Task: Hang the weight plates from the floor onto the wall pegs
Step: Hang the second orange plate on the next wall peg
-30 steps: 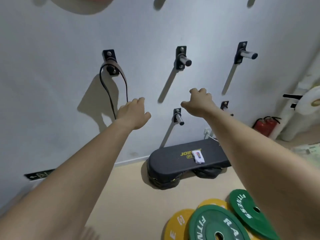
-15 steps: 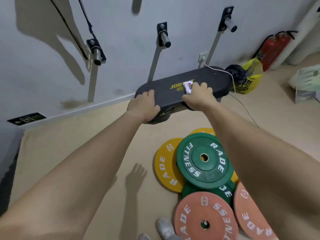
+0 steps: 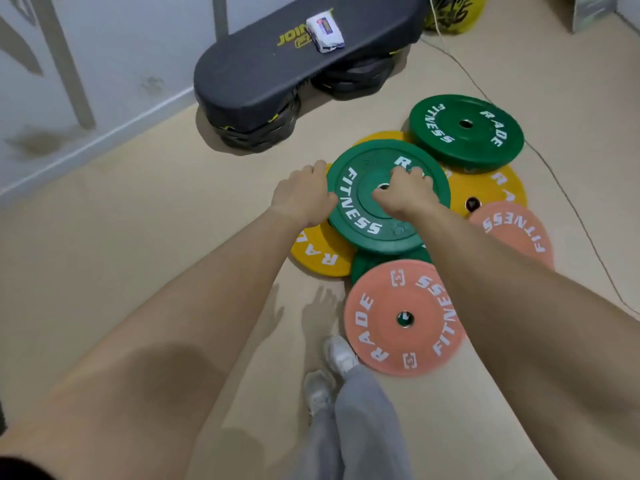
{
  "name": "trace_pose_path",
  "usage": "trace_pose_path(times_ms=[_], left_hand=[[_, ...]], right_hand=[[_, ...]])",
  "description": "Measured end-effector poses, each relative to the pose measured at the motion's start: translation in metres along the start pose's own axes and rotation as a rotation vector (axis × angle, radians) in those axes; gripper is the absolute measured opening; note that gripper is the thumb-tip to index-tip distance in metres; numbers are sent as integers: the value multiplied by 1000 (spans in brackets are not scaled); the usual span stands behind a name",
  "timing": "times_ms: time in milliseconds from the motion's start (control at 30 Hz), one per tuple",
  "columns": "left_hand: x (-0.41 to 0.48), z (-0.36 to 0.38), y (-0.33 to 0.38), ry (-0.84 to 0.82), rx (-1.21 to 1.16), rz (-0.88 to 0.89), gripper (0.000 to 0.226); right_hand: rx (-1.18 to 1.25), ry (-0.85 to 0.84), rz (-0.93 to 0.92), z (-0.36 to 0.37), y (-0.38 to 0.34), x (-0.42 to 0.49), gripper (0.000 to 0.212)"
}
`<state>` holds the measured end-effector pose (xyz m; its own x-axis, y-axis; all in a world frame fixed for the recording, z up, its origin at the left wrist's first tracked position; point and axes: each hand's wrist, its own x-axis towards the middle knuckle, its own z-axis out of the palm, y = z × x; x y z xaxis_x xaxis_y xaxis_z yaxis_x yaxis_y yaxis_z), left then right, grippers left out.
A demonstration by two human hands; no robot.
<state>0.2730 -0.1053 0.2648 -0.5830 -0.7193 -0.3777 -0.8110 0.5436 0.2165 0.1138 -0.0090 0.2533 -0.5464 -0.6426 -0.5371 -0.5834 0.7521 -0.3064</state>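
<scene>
A pile of weight plates lies on the floor. The top green plate (image 3: 398, 233) reads FITNESS and rests on a yellow plate (image 3: 318, 258). My left hand (image 3: 304, 195) grips its left rim, fingers curled over the edge. On its hub my right hand (image 3: 405, 195) lies with curled fingers, the thumb beside the centre hole; whether it grips is unclear. A second green plate (image 3: 465, 133) lies behind, another yellow plate (image 3: 491, 188) to the right, and two salmon plates (image 3: 381, 306) (image 3: 512, 230) are nearer. No wall peg is in view.
A black step bench (image 3: 277, 64) stands against the wall with a white packet (image 3: 325, 31) on top. A thin cable (image 3: 554, 178) runs along the floor right of the plates. My shoes (image 3: 341, 355) stand just left of the near salmon plate. A yellow bag (image 3: 453, 12) sits at the far right.
My view has dropped from the wall pegs to the floor. Both hands came down from the wall, passed the bench and reached the top green plate.
</scene>
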Motion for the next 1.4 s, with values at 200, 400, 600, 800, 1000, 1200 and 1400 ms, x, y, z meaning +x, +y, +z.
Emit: trace_pose_path(times_ms=[200, 400, 600, 800, 1000, 1200, 1400], left_hand=[[-22, 92, 31, -64, -83, 58, 49], [-27, 177, 70, -96, -28, 70, 54], [-1, 279, 102, -96, -2, 56, 52], [51, 386, 109, -127, 13, 21, 61], [99, 474, 89, -99, 39, -96, 60], [129, 536, 63, -59, -26, -191, 67], [139, 564, 53, 139, -40, -218, 60]], right_hand=[[-2, -20, 45, 64, 80, -27, 59], [17, -32, 80, 116, 162, -25, 55], [100, 12, 52, 173, 250, 15, 62], [80, -28, 135, 246, 334, 85, 63], [56, 30, 129, 308, 383, 156, 49], [124, 182, 121, 353, 402, 205, 56], [-44, 360, 57, 388, 414, 219, 54]])
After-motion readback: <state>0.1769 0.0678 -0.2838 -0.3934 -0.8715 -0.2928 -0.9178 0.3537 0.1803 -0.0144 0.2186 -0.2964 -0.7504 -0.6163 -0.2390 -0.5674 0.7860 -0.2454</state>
